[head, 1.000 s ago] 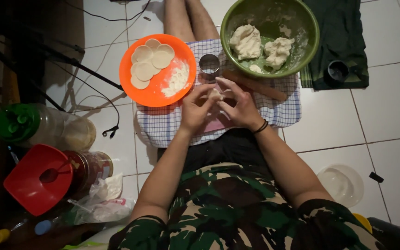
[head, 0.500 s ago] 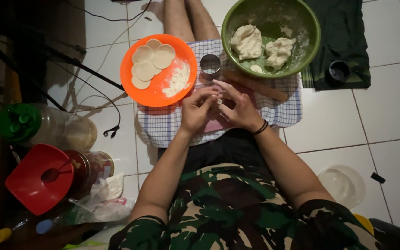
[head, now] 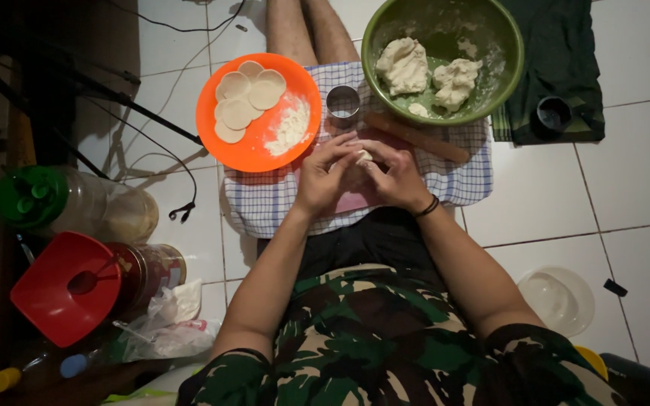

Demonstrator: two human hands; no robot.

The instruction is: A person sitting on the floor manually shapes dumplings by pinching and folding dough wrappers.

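Note:
Both my hands meet over a checked cloth (head: pixel 265 199) spread across my lap. My left hand (head: pixel 326 177) and my right hand (head: pixel 393 177) pinch a small piece of pale dough (head: pixel 364 156) between their fingertips. Just beyond the hands lie a round metal cutter (head: pixel 343 101) and a wooden rolling pin (head: pixel 423 139). An orange plate (head: pixel 253 146) at the upper left holds several flat dough discs (head: pixel 241 98) and a heap of flour (head: pixel 290 128). A green bowl (head: pixel 490 45) at the upper right holds two lumps of dough (head: pixel 404 64).
Jars with a green lid (head: pixel 28 197) and a red lid (head: pixel 62 289) lie at the left beside a plastic bag (head: pixel 163 327). A dark cloth (head: pixel 558 53) and small black cup (head: pixel 553 114) sit right of the bowl. A clear lid (head: pixel 558 299) rests on the tiled floor.
My hands have kept working the small dough piece in place, with only slight finger shifts. Nothing else has moved.

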